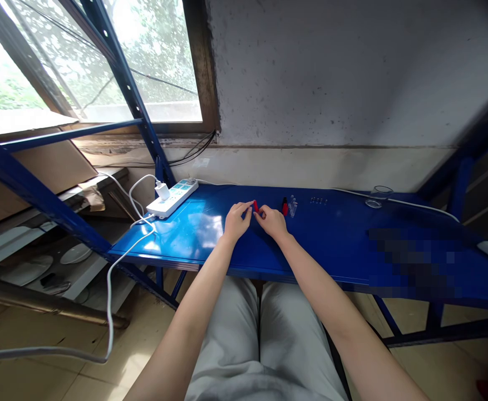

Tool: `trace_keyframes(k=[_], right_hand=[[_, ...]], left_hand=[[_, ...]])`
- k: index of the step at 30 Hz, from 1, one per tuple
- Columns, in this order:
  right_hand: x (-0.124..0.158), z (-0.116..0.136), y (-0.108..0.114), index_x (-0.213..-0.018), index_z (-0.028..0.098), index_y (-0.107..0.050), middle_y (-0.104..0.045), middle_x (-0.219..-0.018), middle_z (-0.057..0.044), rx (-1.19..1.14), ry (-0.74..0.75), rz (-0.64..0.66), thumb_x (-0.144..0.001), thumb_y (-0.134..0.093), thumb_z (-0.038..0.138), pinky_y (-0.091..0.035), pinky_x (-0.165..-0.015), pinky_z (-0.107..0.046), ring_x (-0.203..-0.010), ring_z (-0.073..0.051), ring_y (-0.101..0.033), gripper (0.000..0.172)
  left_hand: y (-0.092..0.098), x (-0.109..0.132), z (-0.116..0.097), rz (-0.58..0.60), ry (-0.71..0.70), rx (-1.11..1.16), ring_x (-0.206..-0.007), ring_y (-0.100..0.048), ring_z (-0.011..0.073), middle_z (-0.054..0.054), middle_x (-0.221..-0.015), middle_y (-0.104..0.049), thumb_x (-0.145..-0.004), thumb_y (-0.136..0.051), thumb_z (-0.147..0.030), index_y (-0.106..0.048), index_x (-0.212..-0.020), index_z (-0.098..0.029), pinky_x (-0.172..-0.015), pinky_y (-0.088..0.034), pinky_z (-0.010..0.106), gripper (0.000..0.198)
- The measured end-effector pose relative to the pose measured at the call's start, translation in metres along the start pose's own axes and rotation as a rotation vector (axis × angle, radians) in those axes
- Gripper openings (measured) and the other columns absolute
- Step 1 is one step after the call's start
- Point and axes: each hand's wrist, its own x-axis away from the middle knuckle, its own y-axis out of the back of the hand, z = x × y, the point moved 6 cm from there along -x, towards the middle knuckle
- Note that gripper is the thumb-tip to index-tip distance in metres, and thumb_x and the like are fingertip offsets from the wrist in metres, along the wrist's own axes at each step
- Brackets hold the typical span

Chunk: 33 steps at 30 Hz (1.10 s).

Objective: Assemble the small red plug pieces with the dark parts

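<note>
A small red stick-like piece (256,205) is between my two hands above the blue tabletop; its exact kind is too small to make out. My left hand (237,221) is closed, thumb and fingers pinched at the piece's left side near its upper end. From the right, my right hand (272,221) pinches the same piece lower down. Just right of my hands, a small red-and-black object (285,206) lies beside a cluster of small clear pieces (292,205). Farther right several tiny pieces (319,200) lie in a row.
At the left end of the blue table (327,239) sits a white power strip (179,195) with a plugged-in adapter and a trailing white cable (110,295). A clear glass container (381,192) stands toward the back right. Blue metal posts (122,72) rise at the left.
</note>
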Motion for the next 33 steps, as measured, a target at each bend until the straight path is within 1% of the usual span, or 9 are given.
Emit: trace_keyframes(k=[5, 7, 10, 12, 14, 16, 24, 27, 33], right_hand=[[0.0, -0.002, 0.0, -0.086, 0.022, -0.058, -0.063, -0.069, -0.001, -0.014, -0.013, -0.017, -0.086, -0.045, 0.042, -0.026, -0.05, -0.023, -0.064, -0.016, -0.058, 0.024], [0.0, -0.001, 0.001, -0.087, 0.022, -0.058, -0.063, -0.069, -0.001, -0.029, 0.0, -0.028, -0.086, -0.044, 0.042, -0.027, -0.05, -0.023, -0.063, -0.015, -0.058, 0.025], [0.002, 0.004, 0.002, -0.09, 0.021, -0.058, -0.062, -0.068, -0.001, -0.061, 0.067, -0.037, -0.087, -0.043, 0.041, -0.028, -0.051, -0.022, -0.063, -0.015, -0.058, 0.026], [0.003, 0.007, 0.004, -0.092, 0.021, -0.058, -0.062, -0.068, -0.001, -0.087, 0.12, -0.05, -0.087, -0.041, 0.04, -0.03, -0.053, -0.022, -0.063, -0.014, -0.057, 0.026], [0.004, 0.009, 0.004, -0.093, 0.02, -0.058, -0.061, -0.067, 0.0, -0.105, 0.146, -0.065, -0.088, -0.04, 0.037, -0.031, -0.055, -0.021, -0.063, -0.014, -0.057, 0.025], [0.004, 0.009, 0.004, -0.094, 0.02, -0.058, -0.061, -0.066, 0.0, -0.114, 0.153, -0.069, -0.087, -0.04, 0.035, -0.031, -0.055, -0.021, -0.062, -0.014, -0.056, 0.024], [0.004, 0.007, 0.003, -0.097, 0.021, -0.058, -0.061, -0.068, 0.001, -0.118, 0.139, -0.016, -0.086, -0.044, 0.033, -0.031, -0.054, -0.021, -0.063, -0.013, -0.056, 0.021], [0.004, 0.007, 0.003, -0.103, 0.022, -0.058, -0.062, -0.07, 0.001, -0.121, 0.13, 0.015, -0.086, -0.046, 0.034, -0.032, -0.054, -0.021, -0.063, -0.013, -0.056, 0.024], [0.004, 0.007, 0.003, -0.103, 0.021, -0.058, -0.062, -0.071, 0.0, -0.119, 0.141, 0.026, -0.087, -0.045, 0.032, -0.033, -0.055, -0.022, -0.064, -0.012, -0.056, 0.023]], left_hand=[[0.001, 0.0, 0.001, -0.023, 0.02, 0.048, -0.077, -0.056, 0.0145, 0.005, -0.087, -0.064, -0.085, -0.048, -0.024, -0.063, -0.103, -0.021, -0.076, -0.045, 0.03, 0.024], [0.002, -0.001, 0.004, -0.053, 0.077, 0.097, -0.074, -0.056, 0.0131, 0.004, -0.087, -0.064, -0.083, -0.051, -0.025, -0.06, -0.108, -0.02, -0.076, -0.046, 0.029, 0.026], [0.001, -0.001, 0.014, -0.078, 0.223, 0.199, -0.069, -0.056, 0.0115, 0.004, -0.086, -0.064, -0.079, -0.057, -0.032, -0.057, -0.109, -0.019, -0.07, -0.046, 0.027, 0.032], [-0.003, -0.001, 0.02, -0.027, 0.294, 0.252, -0.068, -0.056, 0.0117, 0.004, -0.084, -0.064, -0.076, -0.06, -0.035, -0.062, -0.098, -0.017, -0.066, -0.046, 0.025, 0.028], [-0.008, -0.001, 0.024, 0.038, 0.325, 0.271, -0.068, -0.056, 0.0126, 0.003, -0.079, -0.064, -0.074, -0.062, -0.038, -0.065, -0.083, -0.016, -0.064, -0.045, 0.025, 0.024], [-0.012, 0.0, 0.027, 0.08, 0.339, 0.289, -0.066, -0.056, 0.013, 0.002, -0.071, -0.063, -0.073, -0.062, -0.041, -0.065, -0.074, -0.016, -0.062, -0.044, 0.025, 0.025], [-0.023, 0.006, 0.036, 0.177, 0.528, 0.514, -0.063, -0.057, 0.0136, 0.002, -0.067, -0.064, -0.067, -0.066, -0.04, -0.066, -0.073, -0.015, -0.06, -0.043, 0.025, 0.026], [-0.02, 0.0, 0.045, 0.186, 0.563, 0.412, -0.061, -0.056, 0.0147, 0.003, -0.065, -0.063, -0.065, -0.067, -0.038, -0.065, -0.07, -0.015, -0.059, -0.042, 0.026, 0.023], [0.003, -0.022, 0.067, 0.195, 0.454, -0.148, -0.059, -0.057, 0.0195, 0.003, -0.053, -0.056, -0.06, -0.07, -0.026, -0.056, -0.051, -0.019, -0.06, -0.041, 0.03, 0.018]])
